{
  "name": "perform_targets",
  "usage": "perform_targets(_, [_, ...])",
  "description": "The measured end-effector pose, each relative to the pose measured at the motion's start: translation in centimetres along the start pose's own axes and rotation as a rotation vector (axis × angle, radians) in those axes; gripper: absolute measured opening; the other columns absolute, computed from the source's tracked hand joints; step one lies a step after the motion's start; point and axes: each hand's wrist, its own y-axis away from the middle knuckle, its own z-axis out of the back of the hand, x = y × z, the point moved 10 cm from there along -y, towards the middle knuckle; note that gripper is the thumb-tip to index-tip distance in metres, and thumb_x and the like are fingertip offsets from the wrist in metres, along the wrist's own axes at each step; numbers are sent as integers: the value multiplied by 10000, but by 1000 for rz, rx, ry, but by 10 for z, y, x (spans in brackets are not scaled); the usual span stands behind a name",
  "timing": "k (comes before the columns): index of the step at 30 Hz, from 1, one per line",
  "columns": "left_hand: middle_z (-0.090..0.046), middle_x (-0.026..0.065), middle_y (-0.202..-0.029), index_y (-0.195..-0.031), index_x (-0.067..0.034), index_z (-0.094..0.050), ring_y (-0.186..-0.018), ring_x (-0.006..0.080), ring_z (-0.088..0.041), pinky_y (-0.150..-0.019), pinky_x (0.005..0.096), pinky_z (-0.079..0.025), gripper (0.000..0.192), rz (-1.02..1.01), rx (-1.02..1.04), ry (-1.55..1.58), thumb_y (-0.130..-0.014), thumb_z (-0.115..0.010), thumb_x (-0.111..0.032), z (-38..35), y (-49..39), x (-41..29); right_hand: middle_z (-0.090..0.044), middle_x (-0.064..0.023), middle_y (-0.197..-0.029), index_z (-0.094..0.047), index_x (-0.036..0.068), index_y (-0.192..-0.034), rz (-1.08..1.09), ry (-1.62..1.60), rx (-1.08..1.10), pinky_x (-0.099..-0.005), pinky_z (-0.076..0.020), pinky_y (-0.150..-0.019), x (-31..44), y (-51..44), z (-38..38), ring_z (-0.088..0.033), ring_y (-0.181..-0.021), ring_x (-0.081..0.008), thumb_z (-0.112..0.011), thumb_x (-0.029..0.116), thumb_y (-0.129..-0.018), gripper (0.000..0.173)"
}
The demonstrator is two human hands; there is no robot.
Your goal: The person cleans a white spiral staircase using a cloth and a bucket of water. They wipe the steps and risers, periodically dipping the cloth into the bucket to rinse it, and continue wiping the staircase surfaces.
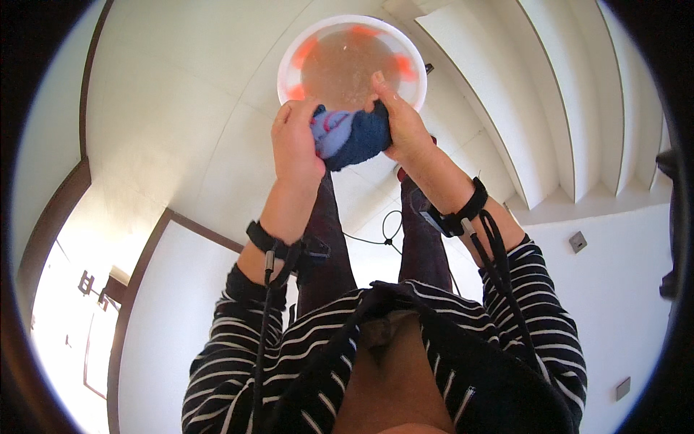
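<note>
Between my two hands I hold a folded or bunched dark blue cloth (362,142) with a lighter blue patch and pinkish-red marks. My left hand (297,138) grips its left end. My right hand (404,125) has the right end, with the thumb raised away from the fabric. Just beyond the cloth is a round white basin (284,59) with orange-red patches on its inner wall. Cloudy brownish water (347,65) fills much of it. The near rim is partly hidden by my hands and the cloth.
White stairs (504,92) rise at the right. The pale tiled floor (217,81) extends left of the basin to a brown-framed doorway (138,287). Black cables hang from straps on both wrists, and a looped cable (388,241) shows between my legs.
</note>
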Motion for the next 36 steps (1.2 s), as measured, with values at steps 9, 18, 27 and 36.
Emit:
perform_targets(9, [-470, 20, -664, -645, -127, -521, -652, 212, -499, -581, 335, -369, 219, -1294, 818, -945, -556, -712, -70, -128, 217, -93, -530, -6, -651, -539, 117, -679, -360, 124, 122, -273, -419, -573, -16, 72, -40, -488, -613, -122, -619, 301, -947, 335])
perform_targets(18, [-510, -26, -702, -624, -169, -579, -758, 162, -515, -675, 303, -377, 62, -1554, 1091, -1088, -662, -597, -215, -150, 302, -105, -538, -12, -646, -499, 94, -649, -259, 693, 253, -283, -388, -518, 45, 131, -109, -469, -579, -117, -523, 190, -915, 283])
perform_targets(27, [-521, 27, -689, -643, -148, -559, -759, 208, -550, -662, 350, -430, 80, -1535, 1154, -1233, -694, -599, -193, -140, 290, -95, -570, -29, -710, -573, 87, -717, 61, 1152, 498, -299, -420, -527, 37, 122, -119, -528, -685, -152, -581, 363, -919, 342])
perform_targets(36, [-573, 74, -793, -838, -29, -560, -731, 166, -517, -699, 313, -467, 321, -718, 219, -835, -750, -804, -218, -74, 178, -173, -594, -25, -858, -582, 109, -914, -169, 422, 290, -361, -504, -662, 14, 128, -70, -575, -830, -171, -616, 385, -904, 279])
